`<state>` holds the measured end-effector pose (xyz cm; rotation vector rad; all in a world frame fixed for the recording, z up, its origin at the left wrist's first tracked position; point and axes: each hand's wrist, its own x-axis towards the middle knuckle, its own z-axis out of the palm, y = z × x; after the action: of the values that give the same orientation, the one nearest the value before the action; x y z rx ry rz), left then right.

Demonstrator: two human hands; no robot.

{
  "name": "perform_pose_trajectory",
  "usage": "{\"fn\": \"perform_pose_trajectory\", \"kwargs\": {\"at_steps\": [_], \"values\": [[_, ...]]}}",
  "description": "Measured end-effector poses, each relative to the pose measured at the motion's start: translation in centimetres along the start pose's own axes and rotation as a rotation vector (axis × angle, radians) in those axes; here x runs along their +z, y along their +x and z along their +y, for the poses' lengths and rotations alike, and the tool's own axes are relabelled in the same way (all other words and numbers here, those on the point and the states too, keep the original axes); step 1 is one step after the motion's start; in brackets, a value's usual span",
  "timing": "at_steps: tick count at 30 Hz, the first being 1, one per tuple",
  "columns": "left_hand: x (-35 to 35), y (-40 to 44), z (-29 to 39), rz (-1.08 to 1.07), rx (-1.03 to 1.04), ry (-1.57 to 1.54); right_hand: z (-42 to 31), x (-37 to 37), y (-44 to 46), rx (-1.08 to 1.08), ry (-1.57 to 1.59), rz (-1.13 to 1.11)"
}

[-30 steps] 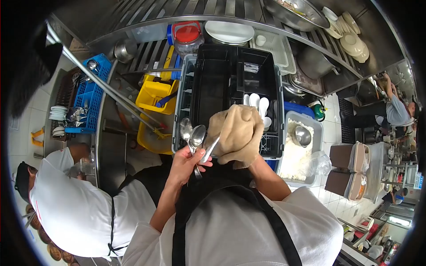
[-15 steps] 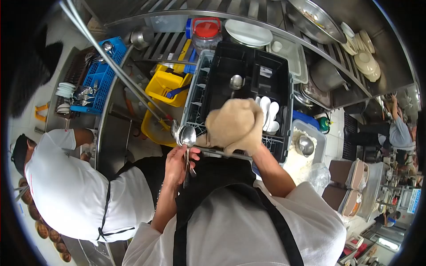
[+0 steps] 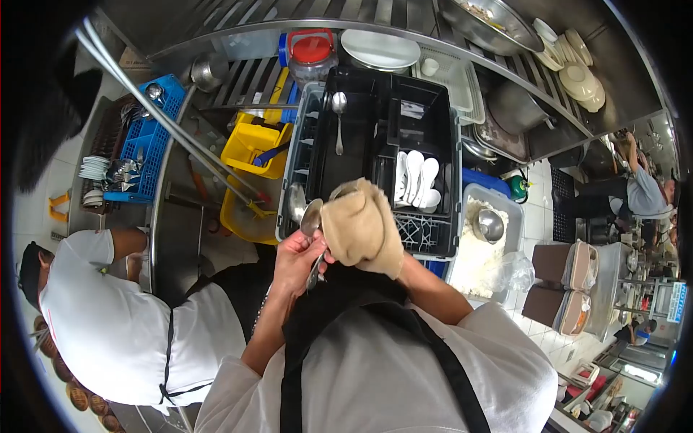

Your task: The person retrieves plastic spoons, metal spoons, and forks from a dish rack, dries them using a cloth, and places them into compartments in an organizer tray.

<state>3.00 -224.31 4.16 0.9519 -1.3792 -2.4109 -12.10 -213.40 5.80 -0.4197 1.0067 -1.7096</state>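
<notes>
My left hand (image 3: pixel 294 258) is closed around the handles of several metal spoons (image 3: pixel 311 218), their bowls pointing up and away from me. A beige cloth (image 3: pixel 361 225) covers my right hand, whose fingers are hidden beneath it. The cloth touches the spoons right beside my left hand. Ahead, a black cutlery tray (image 3: pixel 364 155) with compartments rests on a grey crate (image 3: pixel 456 180). One metal spoon (image 3: pixel 339 123) lies in its long left compartment, and several white soup spoons (image 3: pixel 416 179) lie in a right one.
A yellow mop bucket (image 3: pixel 254 148) stands left of the crate, crossed by long metal poles (image 3: pixel 155 101). To the right is a bin of white grains (image 3: pixel 478 249) with a metal bowl (image 3: pixel 489 225). A co-worker in white (image 3: pixel 119 317) works close on my left. A steel shelf (image 3: pixel 303 25) overhangs the back.
My right hand and the cloth have drawn back from the tray to the spoons in my left hand. The spoon formerly at the cloth now lies free in the tray. The view has shifted slightly.
</notes>
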Motion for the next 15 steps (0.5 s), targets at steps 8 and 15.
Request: {"fn": "perform_pose_trajectory", "kwargs": {"at_steps": [8,15], "values": [[-0.1,-1.2,-0.3,0.142,-0.017,0.140,1.1,-0.1,-2.0,-0.569,-0.521,0.133],[-0.7,-1.9,0.1,0.123,-0.134,-0.189,-0.6,-1.2,1.2,0.481,0.618,-0.030]]}}
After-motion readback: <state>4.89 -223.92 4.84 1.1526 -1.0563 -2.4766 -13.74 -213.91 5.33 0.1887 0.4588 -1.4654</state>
